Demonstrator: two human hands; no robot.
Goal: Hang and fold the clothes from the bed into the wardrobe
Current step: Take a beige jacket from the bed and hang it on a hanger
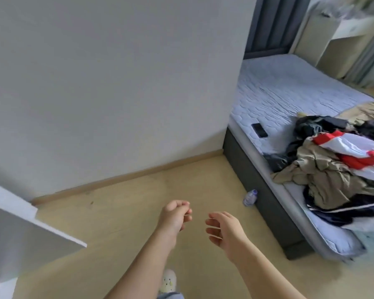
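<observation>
We list left hand [175, 216], right hand [224, 230]: six o'clock, both slack, empty. Clothes [328, 173] on bed [279, 93]: three o'clock.

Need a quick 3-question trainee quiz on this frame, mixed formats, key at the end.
1. True or false: the left hand and the right hand hold nothing.
2. The phone lies: A) on a chair B) on the mattress C) in a hand.
3. Fill in: the plastic bottle lies on the ____, beside the bed base.
Key: 1 true; 2 B; 3 floor.
</observation>
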